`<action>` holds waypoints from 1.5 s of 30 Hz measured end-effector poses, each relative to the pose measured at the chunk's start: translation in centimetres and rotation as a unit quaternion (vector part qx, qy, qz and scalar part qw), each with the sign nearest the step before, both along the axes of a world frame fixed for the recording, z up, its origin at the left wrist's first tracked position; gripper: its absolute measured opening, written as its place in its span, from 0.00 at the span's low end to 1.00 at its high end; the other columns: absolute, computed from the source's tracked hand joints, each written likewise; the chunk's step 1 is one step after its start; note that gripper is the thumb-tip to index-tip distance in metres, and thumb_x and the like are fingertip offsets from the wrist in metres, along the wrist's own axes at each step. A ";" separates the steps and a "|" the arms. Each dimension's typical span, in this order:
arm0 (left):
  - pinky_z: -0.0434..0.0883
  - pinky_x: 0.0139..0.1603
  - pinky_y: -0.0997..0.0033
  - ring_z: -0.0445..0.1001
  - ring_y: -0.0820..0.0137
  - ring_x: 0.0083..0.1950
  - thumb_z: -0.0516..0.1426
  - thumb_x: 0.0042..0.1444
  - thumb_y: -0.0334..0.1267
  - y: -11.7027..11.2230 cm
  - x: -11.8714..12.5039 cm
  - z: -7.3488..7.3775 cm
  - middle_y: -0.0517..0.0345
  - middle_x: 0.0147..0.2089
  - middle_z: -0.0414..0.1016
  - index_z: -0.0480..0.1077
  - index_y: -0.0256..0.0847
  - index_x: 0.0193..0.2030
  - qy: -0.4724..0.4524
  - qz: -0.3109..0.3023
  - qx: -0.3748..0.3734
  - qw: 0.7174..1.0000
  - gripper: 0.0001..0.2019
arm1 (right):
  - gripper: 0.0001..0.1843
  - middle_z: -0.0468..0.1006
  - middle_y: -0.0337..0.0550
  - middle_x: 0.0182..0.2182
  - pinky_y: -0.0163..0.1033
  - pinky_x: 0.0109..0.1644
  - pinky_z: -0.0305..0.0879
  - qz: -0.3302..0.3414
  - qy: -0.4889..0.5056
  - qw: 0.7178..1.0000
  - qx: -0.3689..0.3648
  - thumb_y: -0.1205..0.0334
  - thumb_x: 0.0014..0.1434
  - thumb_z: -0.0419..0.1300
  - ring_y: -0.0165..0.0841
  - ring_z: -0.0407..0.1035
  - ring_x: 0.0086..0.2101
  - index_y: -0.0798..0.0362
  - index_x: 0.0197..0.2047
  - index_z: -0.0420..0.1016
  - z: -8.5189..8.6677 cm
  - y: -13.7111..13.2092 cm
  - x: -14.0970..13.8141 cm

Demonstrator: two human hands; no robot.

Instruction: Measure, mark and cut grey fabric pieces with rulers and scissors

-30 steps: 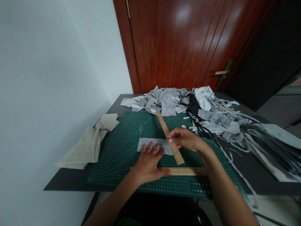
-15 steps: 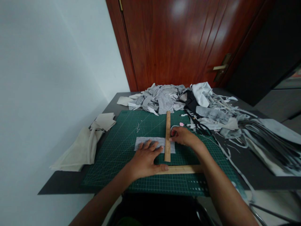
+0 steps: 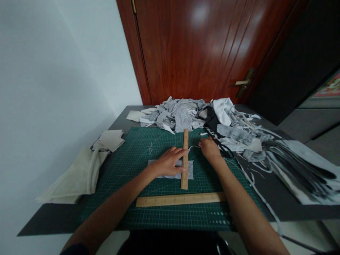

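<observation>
My left hand (image 3: 171, 163) lies over a grey fabric strip (image 3: 190, 170), thumb and fingers spread apart, their tips touching an upright-laid wooden ruler (image 3: 185, 182). That ruler crosses the strip near its right end. To the right, my right hand (image 3: 210, 148) is closed, fingertips pinched at a small pink piece like tailor's chalk (image 3: 200, 144), mostly hidden by the fingers. A thin pale cord (image 3: 195, 146) runs between the ruler and the right hand. Nearer me, a second wooden ruler (image 3: 170, 200) lies crosswise, its right end behind my right forearm.
A green cutting mat (image 3: 127, 163) covers the middle of the dark table. Grey fabric scraps (image 3: 180, 113) are heaped at the back. Black-handled scissors (image 3: 225, 150) lie by the right-hand heap. Stacked fabric (image 3: 305, 170) is at right, cream cloth (image 3: 77, 173) at left.
My left hand has moved up and right from the fabric strip and lower ruler onto the upright ruler. My right hand has left that ruler and reached the pink piece. The view has shifted slightly.
</observation>
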State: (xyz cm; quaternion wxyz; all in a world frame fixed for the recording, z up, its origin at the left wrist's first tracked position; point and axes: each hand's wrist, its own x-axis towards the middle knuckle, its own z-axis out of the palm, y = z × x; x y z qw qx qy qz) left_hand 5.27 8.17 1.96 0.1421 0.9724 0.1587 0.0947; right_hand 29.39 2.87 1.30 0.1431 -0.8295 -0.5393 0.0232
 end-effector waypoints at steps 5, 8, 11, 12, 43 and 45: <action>0.63 0.63 0.47 0.64 0.50 0.65 0.63 0.60 0.54 0.6 -1.0 -1.6 0.51 0.73 0.64 0.59 0.50 0.74 0.028 -0.018 0.008 0.999 0.37 | 0.14 0.79 0.60 0.49 0.42 0.51 0.68 0.009 0.002 1.000 0.001 0.68 0.71 0.55 0.45 0.77 0.47 0.58 0.49 0.82 -1.3 0.7 0.9; 0.62 0.63 0.46 0.63 0.49 0.66 0.61 0.62 0.55 0.4 -1.1 -1.4 0.52 0.74 0.63 0.62 0.50 0.72 0.040 -0.022 0.033 0.998 0.34 | 0.13 0.80 0.58 0.47 0.41 0.52 0.67 0.015 0.012 1.000 0.014 0.70 0.70 0.56 0.44 0.77 0.47 0.58 0.49 0.81 -1.8 0.9 1.4; 0.61 0.64 0.47 0.63 0.50 0.66 0.60 0.63 0.55 0.1 -0.9 -1.2 0.52 0.75 0.62 0.62 0.49 0.72 0.042 -0.029 0.049 0.997 0.33 | 0.12 0.80 0.59 0.45 0.42 0.52 0.67 0.017 0.021 0.999 0.034 0.70 0.69 0.56 0.45 0.76 0.46 0.59 0.48 0.81 -2.2 1.0 1.7; 0.61 0.63 0.48 0.63 0.51 0.66 0.60 0.63 0.55 0.0 -0.9 -1.1 0.52 0.75 0.62 0.62 0.48 0.72 0.040 -0.034 0.054 0.997 0.33 | 0.12 0.80 0.59 0.45 0.43 0.52 0.67 0.020 0.023 0.999 0.042 0.70 0.69 0.56 0.45 0.76 0.46 0.59 0.48 0.81 -2.3 1.1 1.8; 0.59 0.69 0.43 0.60 0.48 0.72 0.57 0.63 0.65 -0.4 -0.5 -1.5 0.49 0.76 0.60 0.64 0.53 0.72 0.053 0.001 0.084 0.995 0.35 | 0.13 0.82 0.53 0.41 0.43 0.53 0.68 0.213 0.109 0.962 0.130 0.75 0.64 0.59 0.41 0.76 0.43 0.56 0.44 0.84 -2.7 0.9 0.5; 0.59 0.70 0.43 0.58 0.47 0.73 0.56 0.63 0.66 -0.4 -0.5 -1.5 0.47 0.78 0.56 0.59 0.53 0.75 0.058 -0.004 0.084 0.995 0.38 | 0.11 0.82 0.51 0.39 0.41 0.52 0.68 0.210 0.092 0.965 0.123 0.74 0.63 0.62 0.40 0.76 0.41 0.55 0.44 0.85 -2.8 1.0 0.7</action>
